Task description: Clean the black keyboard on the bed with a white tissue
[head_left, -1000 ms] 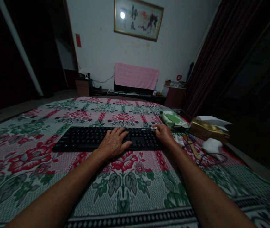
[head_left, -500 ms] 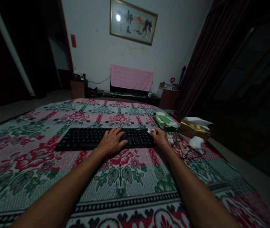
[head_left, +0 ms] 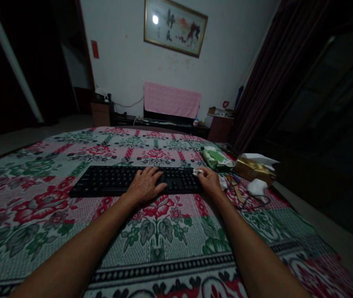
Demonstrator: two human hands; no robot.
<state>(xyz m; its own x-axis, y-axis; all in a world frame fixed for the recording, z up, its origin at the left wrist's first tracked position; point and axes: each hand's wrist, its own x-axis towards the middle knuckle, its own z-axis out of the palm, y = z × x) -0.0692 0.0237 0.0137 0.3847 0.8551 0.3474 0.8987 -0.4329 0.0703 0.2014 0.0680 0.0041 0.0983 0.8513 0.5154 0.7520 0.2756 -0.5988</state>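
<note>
"Head view: how does the left hand (head_left: pixel 146 185) stand?"

"Spread and loose, palm down on the black keyboard (head_left: pixel 105 181), a little right of its middle. It grips nothing; the fingers reach toward the far edge, and the thumb points right."

"And the right hand (head_left: pixel 211 183)?"

"Closed at the keyboard's right end, with a small white wad (head_left: pixel 197 171) pinched in its fingers. The wad is at the far right corner, by the number keys; whether it presses on the surface cannot be told."

"Where does the keyboard lie?"

"Flat on a flowered cloth (head_left: pixel 156 244) of red, green and white, crosswise in front of the person, with both forearms coming in from the near side."

"What is around the right hand?"

"Just beyond it, a green-and-white packet (head_left: pixel 216 156); right of that, a gold box (head_left: pixel 252 169) with white paper (head_left: pixel 261 159) on top. Nearer are a crumpled white piece (head_left: pixel 257 188), a dark cord (head_left: pixel 257 205) and a flat tan stick (head_left: pixel 239 193)."

"Farther off?"

"A pink cloth (head_left: pixel 172 100) hangs against the far wall, below a framed picture (head_left: pixel 175 31). A dark curtain (head_left: pixel 265 62) hangs at the right."
</note>
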